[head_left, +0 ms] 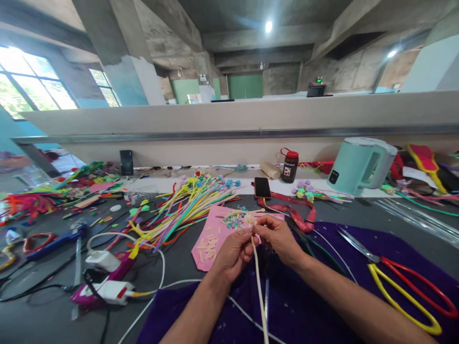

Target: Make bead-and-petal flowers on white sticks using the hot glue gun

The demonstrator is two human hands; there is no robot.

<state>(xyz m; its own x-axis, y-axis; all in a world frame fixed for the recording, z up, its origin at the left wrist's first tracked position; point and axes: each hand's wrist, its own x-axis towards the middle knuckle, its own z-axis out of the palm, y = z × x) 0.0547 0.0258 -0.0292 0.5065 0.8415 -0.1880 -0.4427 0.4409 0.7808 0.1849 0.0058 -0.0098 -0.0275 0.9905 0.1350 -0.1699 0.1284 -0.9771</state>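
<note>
My left hand (234, 248) and my right hand (278, 235) meet at the middle, fingers pinched together on a cream pipe-cleaner flower (250, 219). Its long cream stem (258, 282) hangs down between my forearms toward the lower edge. Just behind my hands lies a pink sheet (204, 234) with small cream pieces (208, 248) on its left part. Small teal and purple pieces (234, 220) are heaped higher on the sheet, and another cream stem lies across them. My fingertips partly hide the flower's base.
Scissors (376, 260) with red and yellow handles lie right on purple cloth (315, 306). Colourful pipe-cleaner stems (193, 200) spread behind left. A phone (262, 188), brown bottle (289, 166) and mint kettle (358, 165) stand farther back. A power strip (103, 282) with chargers and cables sits left.
</note>
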